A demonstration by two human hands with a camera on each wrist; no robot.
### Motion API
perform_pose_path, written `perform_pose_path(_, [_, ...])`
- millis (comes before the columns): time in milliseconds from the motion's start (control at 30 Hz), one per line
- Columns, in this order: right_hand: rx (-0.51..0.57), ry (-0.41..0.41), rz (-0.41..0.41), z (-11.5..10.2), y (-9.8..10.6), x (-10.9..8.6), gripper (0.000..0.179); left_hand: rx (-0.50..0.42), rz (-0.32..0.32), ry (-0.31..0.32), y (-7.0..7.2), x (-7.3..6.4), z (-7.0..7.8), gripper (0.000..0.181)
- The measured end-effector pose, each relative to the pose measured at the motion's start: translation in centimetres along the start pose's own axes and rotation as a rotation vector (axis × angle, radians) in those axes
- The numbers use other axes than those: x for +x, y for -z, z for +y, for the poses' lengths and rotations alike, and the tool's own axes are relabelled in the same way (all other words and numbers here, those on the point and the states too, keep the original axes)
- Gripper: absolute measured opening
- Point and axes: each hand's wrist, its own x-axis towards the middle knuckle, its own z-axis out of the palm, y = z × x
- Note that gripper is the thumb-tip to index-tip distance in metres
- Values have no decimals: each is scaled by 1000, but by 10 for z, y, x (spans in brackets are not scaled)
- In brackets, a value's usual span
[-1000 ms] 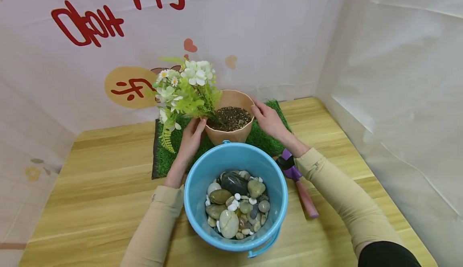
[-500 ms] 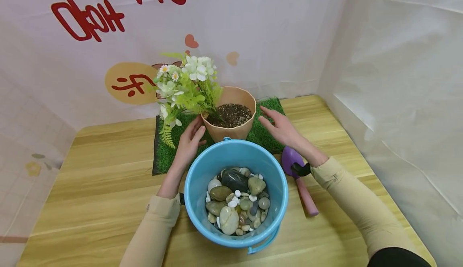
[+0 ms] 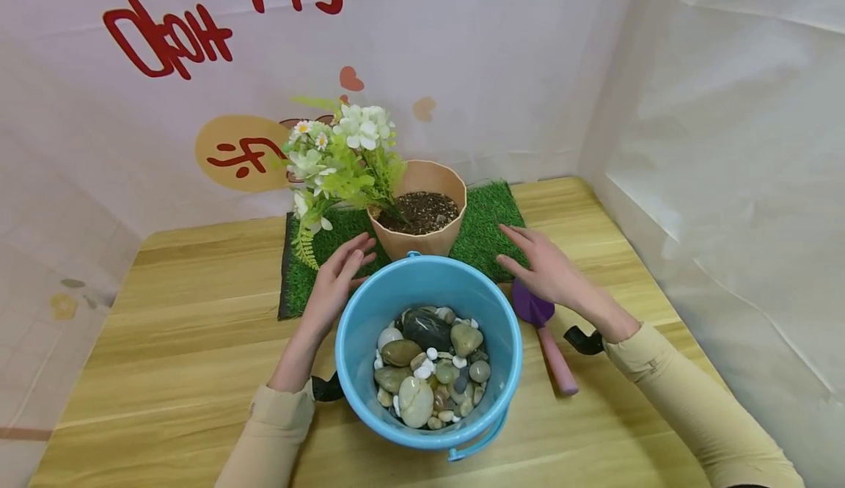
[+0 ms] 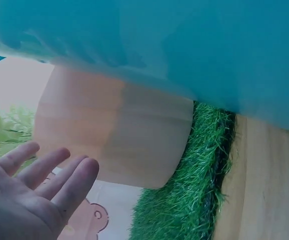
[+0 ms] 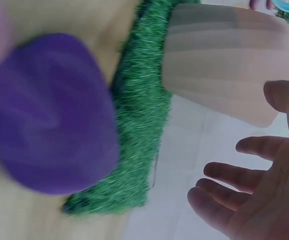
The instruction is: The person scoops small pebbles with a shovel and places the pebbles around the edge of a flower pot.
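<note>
A peach-coloured flower pot (image 3: 419, 242) with dark soil (image 3: 425, 213) stands on the artificial grass mat (image 3: 488, 216). White flowers with green leaves (image 3: 343, 158) lean out of it to the left. In front stands a light blue bucket (image 3: 429, 275) filled with several stones and pebbles (image 3: 416, 400). My left hand (image 3: 339, 275), fingers loosely extended, is between the pot and the bucket's left side, holding nothing. To the right, my right hand (image 3: 544, 264) hovers over the mat's edge, fingers spread, apart from the pot. Both wrist views show bare palms near the pot wall.
A hand trowel with a purple blade and pink handle (image 3: 557, 363) lies on the wooden table (image 3: 178, 334) right of the bucket, partly under the right hand in the head view. The bucket's handle (image 3: 482, 440) hangs at its front right. White printed cloth (image 3: 495, 55) walls the back and sides.
Both hands have let go of the pot's rim and drawn back toward the person, the right one also moving rightward. The pot and bucket have stayed in place.
</note>
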Motion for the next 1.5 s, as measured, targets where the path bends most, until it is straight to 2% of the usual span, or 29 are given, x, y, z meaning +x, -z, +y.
perform_pose_path(200, [-61,-3,-19,15,-12,-29,74,63,7,-37,7,-19,0,52])
perform_pose_path(333, [-91,16,-11,22,-17,-45,77,83,-15,-69,10,-30,0,51])
perform_pose_path(500, [-93,14,-23,24,-19,-61,82,68,-50,-109,11,-43,2,48])
perform_pose_path(700, [-87,-16,-58,21,-20,-78,89,25,-46,-173,9,-54,4,49])
perform_pose_path(867, [-120,-2,-53,22,-21,-89,91,19,-56,-196,7,-58,6,47])
perform_pose_path(1000, [-130,15,-50,24,-21,-98,95,7,-96,-222,7,-57,7,48])
perform_pose_path(1233, [-106,-58,-122,21,-19,-114,114,-14,-179,-223,5,-57,9,49])
perform_pose_path(1500, [-114,-100,-142,21,-17,-121,112,-41,-242,-210,3,-52,6,51])
